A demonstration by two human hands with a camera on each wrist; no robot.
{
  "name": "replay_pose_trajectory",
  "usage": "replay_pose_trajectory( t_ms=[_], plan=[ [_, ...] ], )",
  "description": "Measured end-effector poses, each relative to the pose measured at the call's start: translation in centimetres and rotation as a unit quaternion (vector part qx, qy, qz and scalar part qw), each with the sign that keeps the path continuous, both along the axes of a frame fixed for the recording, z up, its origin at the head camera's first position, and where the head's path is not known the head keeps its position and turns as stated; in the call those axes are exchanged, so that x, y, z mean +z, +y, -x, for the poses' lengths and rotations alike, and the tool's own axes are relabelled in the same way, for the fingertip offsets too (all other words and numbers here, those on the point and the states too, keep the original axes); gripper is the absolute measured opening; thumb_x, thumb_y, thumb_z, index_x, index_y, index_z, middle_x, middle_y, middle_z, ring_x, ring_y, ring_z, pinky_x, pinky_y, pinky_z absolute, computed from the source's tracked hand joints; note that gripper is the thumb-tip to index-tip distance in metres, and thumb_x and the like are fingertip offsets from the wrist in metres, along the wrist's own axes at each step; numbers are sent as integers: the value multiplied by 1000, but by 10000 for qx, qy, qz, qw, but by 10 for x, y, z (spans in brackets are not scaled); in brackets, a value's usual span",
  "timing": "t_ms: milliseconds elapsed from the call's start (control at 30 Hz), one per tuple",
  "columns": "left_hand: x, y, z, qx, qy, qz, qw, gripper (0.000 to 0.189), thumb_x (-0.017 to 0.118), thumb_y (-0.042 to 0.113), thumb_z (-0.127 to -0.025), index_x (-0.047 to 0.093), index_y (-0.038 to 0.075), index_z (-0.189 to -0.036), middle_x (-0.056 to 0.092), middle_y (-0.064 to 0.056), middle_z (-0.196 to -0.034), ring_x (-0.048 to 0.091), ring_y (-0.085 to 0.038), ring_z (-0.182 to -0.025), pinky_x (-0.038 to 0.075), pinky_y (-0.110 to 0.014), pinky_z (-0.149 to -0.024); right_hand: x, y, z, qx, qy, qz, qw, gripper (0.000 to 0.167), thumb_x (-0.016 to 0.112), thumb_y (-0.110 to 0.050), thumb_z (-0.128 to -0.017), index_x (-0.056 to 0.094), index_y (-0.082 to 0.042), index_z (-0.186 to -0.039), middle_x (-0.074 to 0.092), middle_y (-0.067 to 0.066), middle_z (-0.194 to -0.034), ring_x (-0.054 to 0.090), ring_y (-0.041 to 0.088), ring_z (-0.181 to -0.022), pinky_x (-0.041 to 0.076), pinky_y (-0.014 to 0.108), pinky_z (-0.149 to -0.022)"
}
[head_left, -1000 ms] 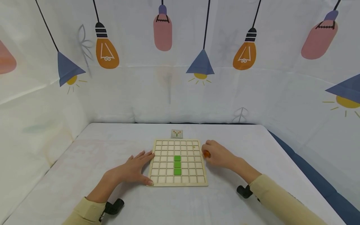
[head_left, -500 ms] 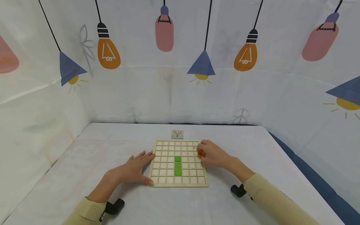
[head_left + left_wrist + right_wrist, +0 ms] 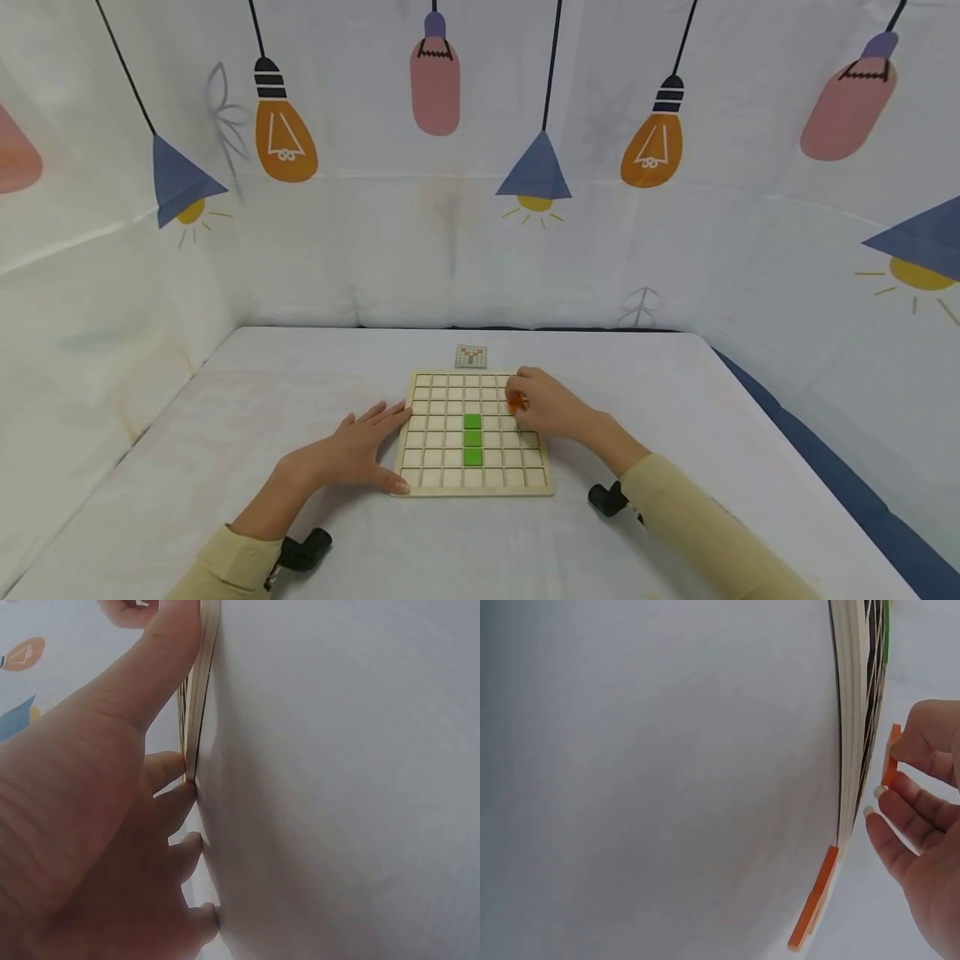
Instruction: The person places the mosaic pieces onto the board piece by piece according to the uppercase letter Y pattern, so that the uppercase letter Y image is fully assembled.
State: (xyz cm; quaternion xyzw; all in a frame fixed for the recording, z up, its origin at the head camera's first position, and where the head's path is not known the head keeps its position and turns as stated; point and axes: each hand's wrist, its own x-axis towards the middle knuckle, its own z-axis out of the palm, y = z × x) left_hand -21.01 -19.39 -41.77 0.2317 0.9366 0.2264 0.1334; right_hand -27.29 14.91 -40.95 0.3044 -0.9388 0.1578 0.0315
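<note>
A wooden grid board (image 3: 442, 478) lies on the white table, with green square tiles (image 3: 472, 438) in a column near its middle. My right hand (image 3: 551, 407) is over the upper right of the board and pinches an orange tile (image 3: 517, 404) between thumb and fingers. In the right wrist view that orange tile (image 3: 891, 754) stands edge-on above the board, apart from it. My left hand (image 3: 347, 454) has its fingers spread, with thumb and fingertips touching the board's left edge. In the left wrist view the thumb lies along the board's side (image 3: 201, 712).
Beyond the board's far edge lies a small pattern card (image 3: 471, 357). More orange tiles (image 3: 814, 900) lie on the table beside the board in the right wrist view; my right hand hides them in the head view. A lamp-printed white cloth (image 3: 450, 250) hangs behind.
My right hand has moved left from beside the board's right edge to over its upper right squares, carrying the orange tile. My left hand has stayed at the left edge.
</note>
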Motion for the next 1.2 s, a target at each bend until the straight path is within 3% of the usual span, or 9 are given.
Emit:
replay_pose_trajectory(
  t_ms=[733, 1200],
  plan=[
    [4, 0, -2, -30, 28, 40, 10000, 116, 81, 63, -69, 27, 13, -158, 20, -7, -167, 10, -39, -155, 6, -72, -117, 4, -37, 14, 258, 17, 33, 9997, 15, 67, -6, -84, 68, -15, -96, 57, -5, -89, 46, 11, -79, 43, 25, -70],
    [3, 1, -1, -55, 28, 95, 9999, 116, 81, 64, -69, 26, 13, -158, 20, -8, -167, 10, -40, -155, 8, -74, -116, 13, -61, 23, 649, -9, 101, 9978, 11, 64, -4, -87, 66, -11, -95, 58, -1, -88, 45, 13, -77, 42, 27, -70]
  ],
)
